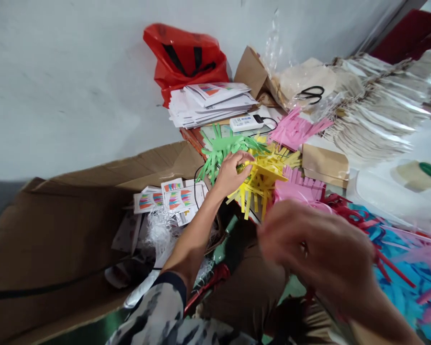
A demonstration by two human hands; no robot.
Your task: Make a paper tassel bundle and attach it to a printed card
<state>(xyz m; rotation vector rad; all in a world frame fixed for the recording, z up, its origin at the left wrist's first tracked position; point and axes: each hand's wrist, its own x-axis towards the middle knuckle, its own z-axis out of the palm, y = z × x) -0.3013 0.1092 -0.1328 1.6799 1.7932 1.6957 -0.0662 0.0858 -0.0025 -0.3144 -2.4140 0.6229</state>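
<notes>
My left hand (pixel 233 171) reaches over the middle of the table, its thumb and fingers closed on the near-left edge of a yellow fringed paper tassel (pixel 264 175). Green fringed paper (pixel 226 143) lies just behind that hand. Closer to the camera, my right hand (pixel 316 254) is raised and smeared by motion. Its fingers look curled in, and what they hold, if anything, does not show. Pink fringed paper (pixel 298 189) lies beyond the right hand, partly covered by it.
At left stands an open cardboard box (pixel 57 230) with printed cards (pixel 179 199) inside. A paper stack (pixel 208 105), red bag (pixel 187 57), white device with a cable (pixel 246 123) and black-handled scissors (pixel 311 94) lie at the back. Blue strips (pixel 398 268) are at right.
</notes>
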